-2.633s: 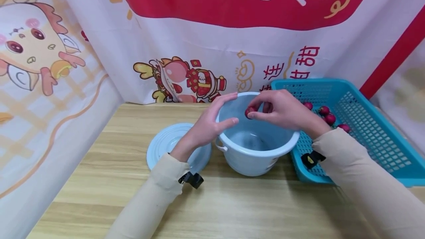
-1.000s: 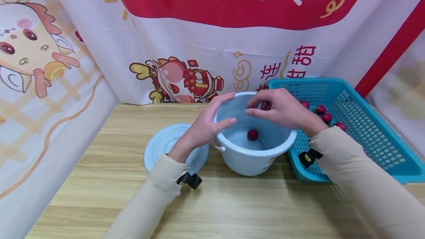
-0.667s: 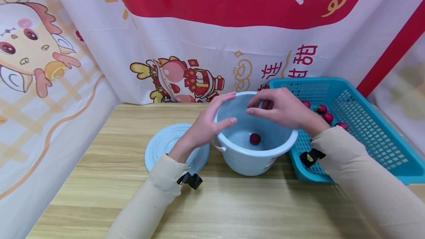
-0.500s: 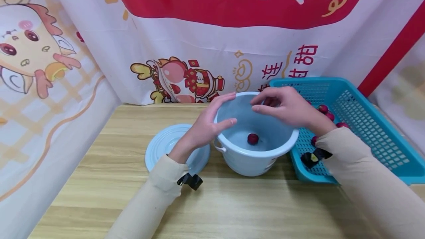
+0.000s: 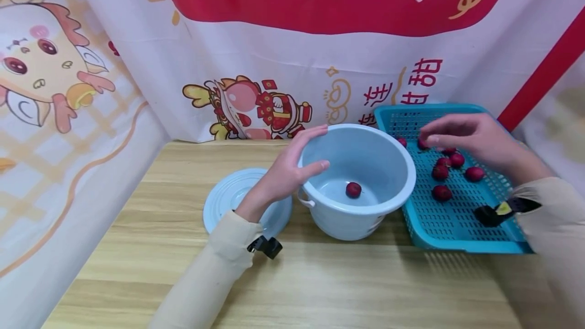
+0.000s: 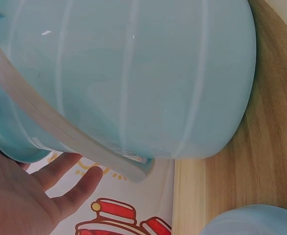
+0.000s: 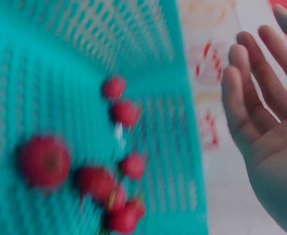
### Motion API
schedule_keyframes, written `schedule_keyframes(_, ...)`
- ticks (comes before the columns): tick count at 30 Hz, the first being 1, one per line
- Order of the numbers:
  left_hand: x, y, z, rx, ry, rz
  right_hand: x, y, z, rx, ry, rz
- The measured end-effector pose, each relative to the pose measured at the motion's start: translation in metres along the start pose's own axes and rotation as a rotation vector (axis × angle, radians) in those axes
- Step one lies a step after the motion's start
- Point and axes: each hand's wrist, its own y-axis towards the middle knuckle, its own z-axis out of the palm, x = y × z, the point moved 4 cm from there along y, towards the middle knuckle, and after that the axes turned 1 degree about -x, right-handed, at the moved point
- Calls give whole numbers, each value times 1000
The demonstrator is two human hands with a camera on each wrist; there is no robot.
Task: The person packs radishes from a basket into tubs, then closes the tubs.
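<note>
A light blue bucket (image 5: 349, 225) stands on the table with one red radish (image 5: 353, 190) on its bottom. My left hand (image 5: 292, 166) rests at the bucket's left rim, its thumb over the inside and fingers loosely extended. In the left wrist view, some of that hand's fingers (image 6: 87, 188) show outside the bucket, near its white handle (image 6: 80, 137). My right hand (image 5: 484, 141) hangs over the teal basket (image 5: 466, 244), fingers spread and holding nothing. Several radishes (image 5: 441, 193) lie in the basket below it; the right wrist view is blurred.
A round light blue lid (image 5: 219, 194) lies on the wooden table (image 5: 137, 248) to the left of the bucket, partly behind my left forearm. A printed cloth (image 5: 274, 55) hangs along the back. The basket stands close to the bucket's right side.
My right hand let go of the radish, which dropped into the bucket, then moved right and over the basket. More radishes in the basket are now visible. My left hand kept its place.
</note>
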Motion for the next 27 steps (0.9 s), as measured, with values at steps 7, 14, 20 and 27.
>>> schedule_keyframes(7,1,1,1,0,5,-5,-46,-6,-12,152,-146,109)
schedule_keyframes(14,0,0,0,0,5,-2,-73,-4,-15,187,-203,194)
schedule_keyframes(20,0,0,0,1,10,-6,-83,-2,-13,194,-213,227)
schedule_keyframes(27,1,0,0,3,14,-8,-93,1,-9,222,-238,232)
